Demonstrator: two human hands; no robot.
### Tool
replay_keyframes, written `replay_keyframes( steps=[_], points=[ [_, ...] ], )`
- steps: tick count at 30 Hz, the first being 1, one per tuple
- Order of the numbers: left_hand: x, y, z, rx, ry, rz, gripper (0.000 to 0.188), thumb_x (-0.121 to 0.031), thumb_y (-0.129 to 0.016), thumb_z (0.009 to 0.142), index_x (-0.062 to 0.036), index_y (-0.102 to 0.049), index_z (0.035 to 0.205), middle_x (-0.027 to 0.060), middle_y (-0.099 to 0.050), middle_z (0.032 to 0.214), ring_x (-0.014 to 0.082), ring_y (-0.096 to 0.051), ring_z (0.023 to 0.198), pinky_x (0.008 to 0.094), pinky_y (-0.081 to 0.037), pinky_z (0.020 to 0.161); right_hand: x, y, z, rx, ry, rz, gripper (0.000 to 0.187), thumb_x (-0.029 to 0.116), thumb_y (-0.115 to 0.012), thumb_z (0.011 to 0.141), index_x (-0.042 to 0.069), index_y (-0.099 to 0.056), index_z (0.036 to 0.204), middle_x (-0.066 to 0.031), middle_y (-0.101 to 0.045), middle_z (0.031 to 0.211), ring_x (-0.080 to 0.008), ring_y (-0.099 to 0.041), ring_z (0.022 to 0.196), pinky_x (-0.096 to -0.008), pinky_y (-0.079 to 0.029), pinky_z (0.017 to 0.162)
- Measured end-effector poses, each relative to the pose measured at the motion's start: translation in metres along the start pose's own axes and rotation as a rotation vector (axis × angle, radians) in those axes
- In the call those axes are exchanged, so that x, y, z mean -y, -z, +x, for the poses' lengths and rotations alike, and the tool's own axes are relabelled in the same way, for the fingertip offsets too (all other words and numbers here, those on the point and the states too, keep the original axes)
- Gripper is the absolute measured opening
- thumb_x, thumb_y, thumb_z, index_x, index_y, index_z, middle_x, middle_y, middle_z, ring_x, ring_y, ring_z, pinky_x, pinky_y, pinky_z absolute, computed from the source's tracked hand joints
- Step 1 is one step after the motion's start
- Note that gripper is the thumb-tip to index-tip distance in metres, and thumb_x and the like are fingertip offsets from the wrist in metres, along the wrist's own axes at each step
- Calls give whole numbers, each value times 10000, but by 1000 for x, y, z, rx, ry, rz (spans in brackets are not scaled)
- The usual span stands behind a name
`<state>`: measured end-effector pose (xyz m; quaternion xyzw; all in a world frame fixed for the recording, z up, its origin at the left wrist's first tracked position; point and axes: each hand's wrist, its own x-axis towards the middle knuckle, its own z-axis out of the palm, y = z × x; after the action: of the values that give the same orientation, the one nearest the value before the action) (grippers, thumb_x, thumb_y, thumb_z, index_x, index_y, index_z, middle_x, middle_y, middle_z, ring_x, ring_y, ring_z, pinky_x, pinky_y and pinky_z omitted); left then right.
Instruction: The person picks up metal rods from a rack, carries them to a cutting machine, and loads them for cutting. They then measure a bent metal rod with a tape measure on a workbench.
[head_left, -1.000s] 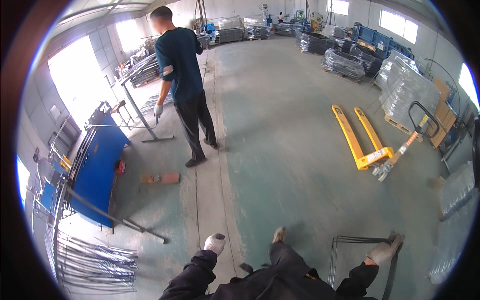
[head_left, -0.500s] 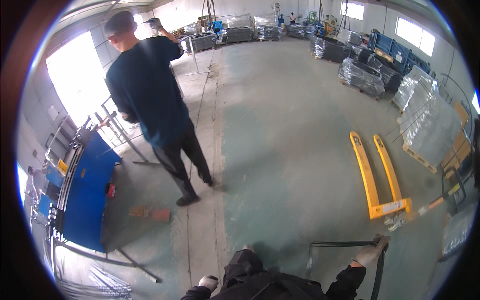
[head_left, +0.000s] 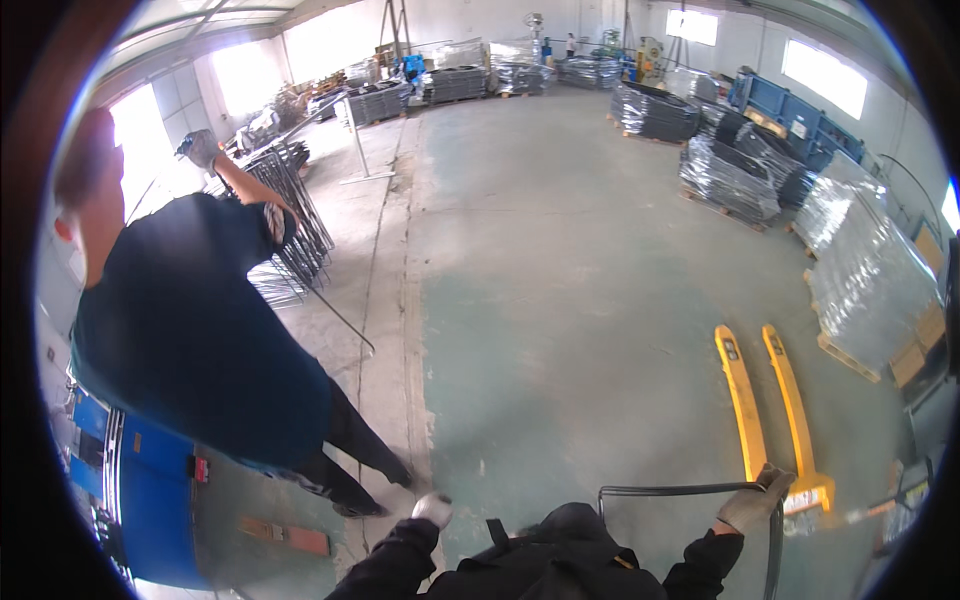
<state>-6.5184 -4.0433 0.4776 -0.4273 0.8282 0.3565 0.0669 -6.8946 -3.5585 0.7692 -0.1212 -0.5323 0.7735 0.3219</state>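
In my right hand (head_left: pixel 757 500), which wears a pale work glove, is a set of thin black bent metal rods (head_left: pixel 680 490). My fingers wrap round the rods at their corner; one stretch runs left across my front, another drops toward the lower edge. My left hand (head_left: pixel 433 510), also gloved, is in front of me to the left of my dark jacket. Its fingers are curled and I see nothing in them; it touches nothing.
A co-worker in dark clothes (head_left: pixel 200 330) stands close on the left, a gloved hand raised, near a blue workbench (head_left: pixel 155 500) and a rack of black rods (head_left: pixel 300 215). A yellow pallet truck (head_left: pixel 742 400) stands right. Wrapped pallets (head_left: pixel 870 280) line the right side and back.
I have come forward: the co-worker and the pallet truck are nearer. My left hand has swung forward and up. My right hand keeps its hold on the rods.
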Motion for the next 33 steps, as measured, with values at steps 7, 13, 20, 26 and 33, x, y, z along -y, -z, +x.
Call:
replay_keyframes(
  steps=[7,13,20,26,33],
  points=[
    [-150,103,264,-105,86,-333,333,-239,-679,953,-86,-823,1211,183,-811,1205,330,-773,1156,403,-595,1018,-174,-270,40,-37,-11,5,463,508,-608,1143,72,-592,986,-40,-544,1019,-184,-481,1012,-389,-363,1033],
    [-144,117,374,343,136,212,367,-240,-649,926,-102,-834,1211,177,-807,1233,341,-759,1193,436,-584,1043,-289,-521,86,-29,-59,-63,506,533,-623,1123,34,-621,1036,-67,-584,1079,-198,-511,1097,-410,-353,1090],
    [-85,150,562,449,368,217,338,-229,-617,950,-97,-836,1171,119,-833,1120,288,-792,1088,452,-625,899,-472,-788,146,132,35,-44,416,370,-685,1092,-36,-726,1176,-124,-711,1162,-233,-648,1156,-392,-435,1132],
    [-151,255,865,505,245,385,345,-219,-605,970,-99,-823,1210,179,-798,1264,403,-762,1185,503,-617,967,-650,-970,212,203,82,-227,473,326,-538,1154,-53,-669,1404,-162,-713,1372,-240,-660,1252,-355,-454,1140],
    [-320,527,1257,-31,139,-78,399,-196,-628,936,-58,-796,1271,219,-798,1226,389,-750,1189,464,-586,1048,-639,-1295,89,-170,120,55,454,403,-758,1038,-43,-733,1119,-164,-734,1029,-270,-691,967,-443,-561,946]
  ],
)
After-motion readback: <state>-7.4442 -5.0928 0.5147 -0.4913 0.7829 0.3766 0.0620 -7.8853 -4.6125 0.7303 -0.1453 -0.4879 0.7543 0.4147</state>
